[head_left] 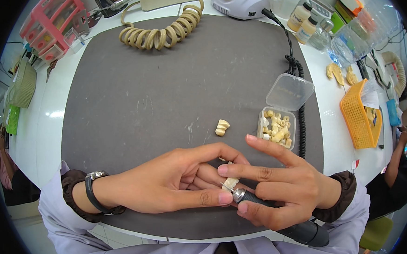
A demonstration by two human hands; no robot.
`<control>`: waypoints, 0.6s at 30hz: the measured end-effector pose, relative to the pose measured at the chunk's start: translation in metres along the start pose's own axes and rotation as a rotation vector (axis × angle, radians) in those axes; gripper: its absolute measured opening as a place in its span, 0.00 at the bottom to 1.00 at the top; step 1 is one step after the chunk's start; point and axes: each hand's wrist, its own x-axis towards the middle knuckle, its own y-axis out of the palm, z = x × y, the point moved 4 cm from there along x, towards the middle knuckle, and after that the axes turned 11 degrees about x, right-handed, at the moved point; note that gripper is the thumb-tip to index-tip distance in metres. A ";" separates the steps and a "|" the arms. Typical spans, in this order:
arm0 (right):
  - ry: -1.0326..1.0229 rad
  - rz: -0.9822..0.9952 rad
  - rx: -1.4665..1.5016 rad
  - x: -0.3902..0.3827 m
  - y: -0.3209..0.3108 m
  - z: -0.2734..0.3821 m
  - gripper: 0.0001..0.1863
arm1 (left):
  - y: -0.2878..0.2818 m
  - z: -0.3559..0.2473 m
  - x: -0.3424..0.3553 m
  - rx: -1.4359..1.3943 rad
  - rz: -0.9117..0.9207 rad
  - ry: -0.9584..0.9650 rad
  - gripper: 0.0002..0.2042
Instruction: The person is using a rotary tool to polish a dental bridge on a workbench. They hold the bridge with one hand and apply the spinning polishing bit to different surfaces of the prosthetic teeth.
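Note:
Between the thumb and fingers of my left hand (181, 179) is a small cream dental piece (230, 182), tooth-like in shape and partly covered by the fingers. My right hand (288, 188) grips a dark rotary handpiece (255, 198) with a metal collar. Its thin bur points left and meets the piece, or lies right against it. The right index finger stretches out above the grip, and another fingertip rests near the piece. Beyond the hands, a separate cream tooth-shaped piece (221, 127) lies on the grey mat (168, 97).
A clear lidded box (278, 131) of small tooth pieces stands open at right, beside a black coiled cord (302, 119). Farther right is an orange basket (360, 118). A beige coiled hose (162, 36), white control unit (241, 2) and pink drawers (54, 18) line the back.

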 end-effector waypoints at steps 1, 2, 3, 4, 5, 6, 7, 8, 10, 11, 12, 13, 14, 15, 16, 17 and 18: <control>-0.004 0.001 0.002 0.000 0.000 0.000 0.13 | 0.000 0.000 0.000 0.003 0.002 0.005 0.23; -0.014 -0.005 0.007 -0.001 0.002 -0.002 0.14 | 0.000 0.000 0.000 -0.002 0.002 0.001 0.23; -0.018 -0.009 0.008 -0.001 0.003 -0.002 0.13 | 0.000 0.000 0.000 -0.007 0.002 -0.002 0.23; -0.020 -0.014 0.006 -0.002 0.003 -0.001 0.13 | 0.000 0.000 -0.001 -0.012 0.002 -0.006 0.23; -0.017 -0.014 -0.004 -0.001 0.002 0.001 0.13 | 0.000 0.000 -0.001 -0.007 0.003 -0.009 0.23; -0.013 -0.015 -0.013 -0.001 0.001 0.001 0.13 | 0.000 0.000 -0.001 -0.003 0.005 -0.012 0.23; -0.018 -0.014 -0.022 0.000 0.001 0.000 0.13 | 0.000 -0.001 -0.001 0.001 0.006 -0.015 0.23; -0.022 -0.014 -0.027 0.000 0.002 0.000 0.13 | 0.000 -0.001 -0.001 0.007 0.011 -0.008 0.23; -0.033 -0.013 -0.032 0.000 0.002 0.000 0.13 | 0.000 0.000 -0.001 0.018 0.019 0.006 0.23; -0.039 -0.013 -0.033 -0.001 0.001 0.000 0.13 | 0.000 0.000 -0.001 0.017 0.016 0.007 0.23; -0.045 -0.012 -0.033 -0.001 0.001 0.000 0.12 | 0.000 0.000 0.000 0.016 0.012 0.008 0.23; -0.051 -0.012 -0.026 -0.001 0.001 -0.001 0.12 | 0.001 0.000 0.000 0.015 0.009 0.009 0.23; -0.057 -0.014 -0.023 -0.001 0.002 -0.001 0.12 | 0.000 -0.001 -0.001 0.014 0.009 0.002 0.22; -0.063 -0.015 -0.019 -0.001 0.002 -0.001 0.12 | 0.000 -0.001 -0.001 0.013 0.008 -0.004 0.22; -0.060 -0.014 -0.030 0.000 0.001 -0.001 0.12 | 0.000 -0.002 -0.002 0.012 0.008 -0.011 0.22; -0.053 -0.011 -0.030 -0.001 0.002 -0.001 0.12 | 0.000 -0.001 -0.002 0.013 0.007 -0.010 0.22; -0.047 -0.008 -0.031 -0.002 0.002 -0.001 0.12 | 0.001 -0.001 -0.001 0.013 0.006 -0.008 0.22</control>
